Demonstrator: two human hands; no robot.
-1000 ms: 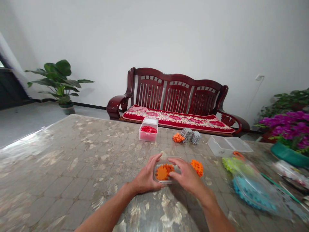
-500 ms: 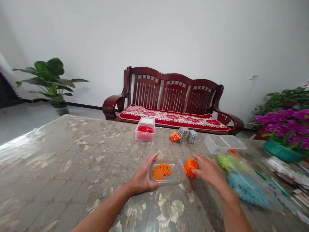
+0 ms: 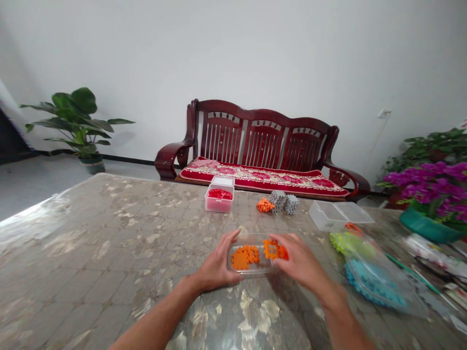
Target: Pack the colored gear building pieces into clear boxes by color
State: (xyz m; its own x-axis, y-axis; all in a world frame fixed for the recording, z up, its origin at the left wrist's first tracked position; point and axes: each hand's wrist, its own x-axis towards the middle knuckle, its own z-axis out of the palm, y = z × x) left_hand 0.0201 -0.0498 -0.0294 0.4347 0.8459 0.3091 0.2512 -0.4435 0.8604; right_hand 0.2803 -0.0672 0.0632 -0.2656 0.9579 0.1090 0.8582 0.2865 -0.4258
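My left hand (image 3: 219,262) grips the left end of a clear plastic container (image 3: 254,273) on the table, thumb at the near side and fingers at the far side. Flat orange toothed building pieces (image 3: 245,257) lie in the container's left part. Over its right end, my right hand (image 3: 299,260) holds a cluster of orange toothed building pieces (image 3: 271,249) between thumb and fingers. One square piece with an open middle faces left; the fingers hide part of the cluster. Whether the cluster touches the container floor I cannot tell.
Beyond the hands stand a box of red pieces (image 3: 219,200), an orange clump (image 3: 265,205) and grey clumps (image 3: 283,201). To the right are an open clear box (image 3: 324,217), yellow-green pieces (image 3: 343,243), blue pieces under clear plastic (image 3: 372,282) and a flower pot (image 3: 426,226).
My right hand went from the container to the orange cluster at its right, took hold of it and brought it left over the container. My left hand kept its grip.
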